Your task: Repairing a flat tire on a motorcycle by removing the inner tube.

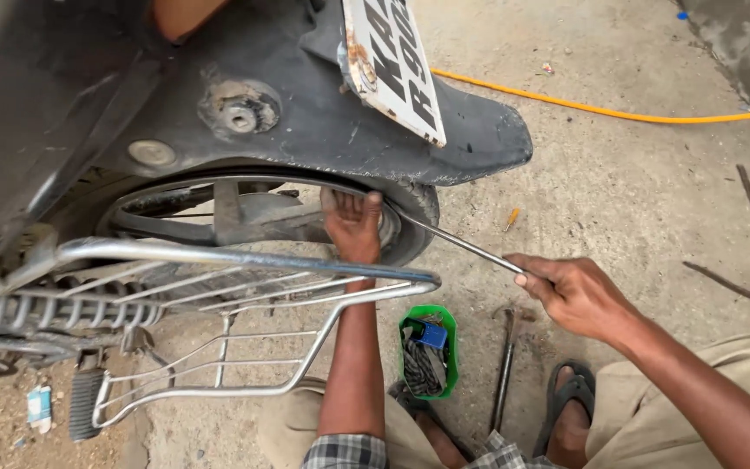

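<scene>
The left hand [353, 227] reaches up behind the chrome wire side guard [245, 295] and presses its curled fingers against the black rubber rear tyre [414, 217] at the rim, beneath the black plastic mudguard [323, 122]. The right hand [576, 295] is closed around the long thin steel lever [462, 246], whose tip enters the tyre edge at ten o'clock from that hand. A green plastic container of small tools [428, 349] sits on the concrete floor [635, 191] at six o'clock from the tyre, just beside a dark metal bar [503, 369]. A yellow hose [609, 111] crosses the floor at one o'clock.
</scene>
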